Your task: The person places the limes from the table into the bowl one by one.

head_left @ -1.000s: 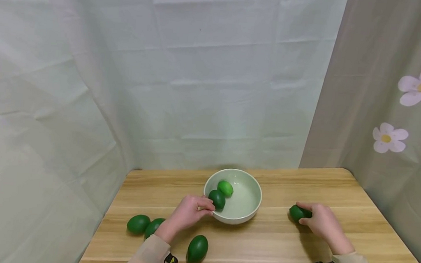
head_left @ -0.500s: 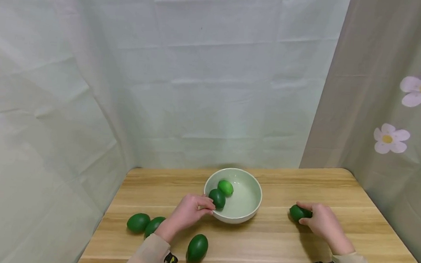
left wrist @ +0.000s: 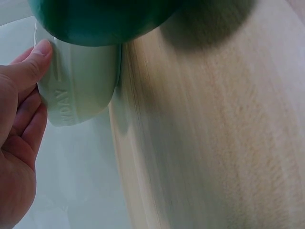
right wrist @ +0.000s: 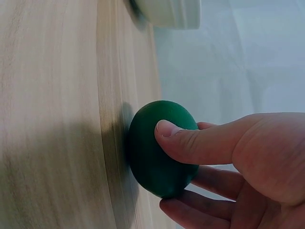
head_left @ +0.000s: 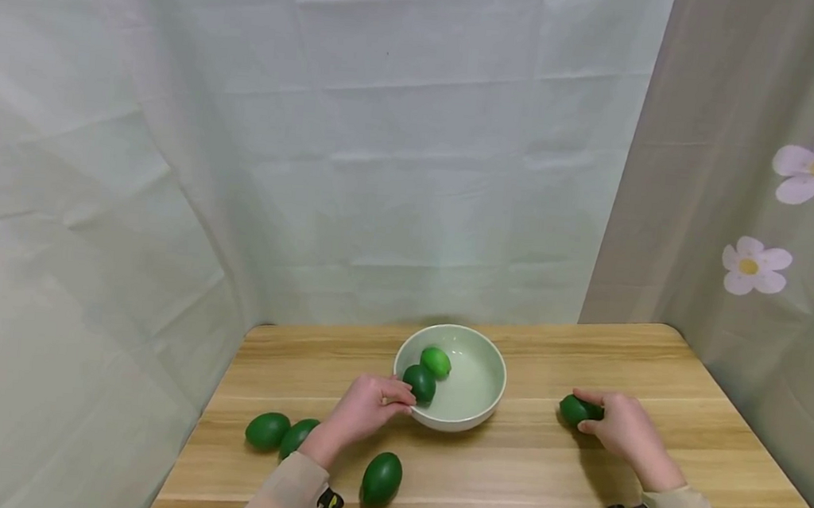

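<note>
My left hand (head_left: 375,405) pinches the near-left rim of a pale green bowl (head_left: 469,418) standing on the table. The left wrist view shows the thumb and fingers (left wrist: 35,62) at the bowl's embossed wall (left wrist: 81,90). Inside the bowl lie a bright green lime (head_left: 436,363) and a dark green, smooth, egg-shaped avocado (head_left: 420,383), side by side. Right of the bowl, my right hand (head_left: 624,431) holds another dark green avocado (head_left: 576,411) at the tabletop. In the right wrist view the thumb presses on this avocado (right wrist: 159,148), with fingers curled behind and below it.
Two dark green avocados touch at the left, one (head_left: 267,432) in full view, the other (head_left: 298,437) partly behind my left wrist. A single avocado (head_left: 382,480) lies in front of the bowl. Curtains (head_left: 414,167) hang behind the wooden table (head_left: 503,493).
</note>
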`<state>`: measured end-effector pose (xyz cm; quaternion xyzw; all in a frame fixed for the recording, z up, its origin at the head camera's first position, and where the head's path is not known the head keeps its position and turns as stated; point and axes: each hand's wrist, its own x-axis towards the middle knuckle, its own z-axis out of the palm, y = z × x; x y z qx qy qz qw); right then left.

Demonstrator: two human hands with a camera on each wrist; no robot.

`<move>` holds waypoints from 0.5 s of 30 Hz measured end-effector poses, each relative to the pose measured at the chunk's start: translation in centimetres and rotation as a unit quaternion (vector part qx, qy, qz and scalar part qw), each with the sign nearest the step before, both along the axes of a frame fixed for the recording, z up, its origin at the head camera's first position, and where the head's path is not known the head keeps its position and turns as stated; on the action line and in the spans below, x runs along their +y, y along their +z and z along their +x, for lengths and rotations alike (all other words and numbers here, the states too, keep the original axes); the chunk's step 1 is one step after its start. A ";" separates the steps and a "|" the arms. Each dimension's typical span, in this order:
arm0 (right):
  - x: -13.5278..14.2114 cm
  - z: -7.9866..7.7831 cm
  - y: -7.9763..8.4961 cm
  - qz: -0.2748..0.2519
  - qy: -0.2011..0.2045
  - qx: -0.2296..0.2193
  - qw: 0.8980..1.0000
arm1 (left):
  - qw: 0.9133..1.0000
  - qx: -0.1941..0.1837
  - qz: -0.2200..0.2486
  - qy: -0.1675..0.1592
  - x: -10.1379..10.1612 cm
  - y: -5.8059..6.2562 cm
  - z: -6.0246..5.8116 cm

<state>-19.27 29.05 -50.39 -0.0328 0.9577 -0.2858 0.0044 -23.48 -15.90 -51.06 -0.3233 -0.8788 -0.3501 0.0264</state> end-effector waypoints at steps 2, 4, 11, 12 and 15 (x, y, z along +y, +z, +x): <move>-0.1 0.0 0.1 -0.001 0.003 0.004 1.000 | 1.000 0.003 0.003 0.000 0.0 0.0 -0.1; -0.1 0.0 0.1 -0.003 0.005 0.006 1.000 | 1.000 0.004 0.005 0.001 0.0 -0.1 -0.1; 0.0 0.0 -0.2 -0.004 0.006 0.002 1.000 | 1.000 0.003 0.007 -0.001 0.0 -0.5 -0.1; 0.0 0.0 -0.2 -0.003 0.004 0.001 1.000 | 1.000 0.002 0.007 -0.001 0.0 -0.5 -0.1; 0.0 0.0 -0.1 -0.001 0.003 0.001 1.000 | 1.000 0.004 0.007 -0.001 0.0 -0.4 -0.2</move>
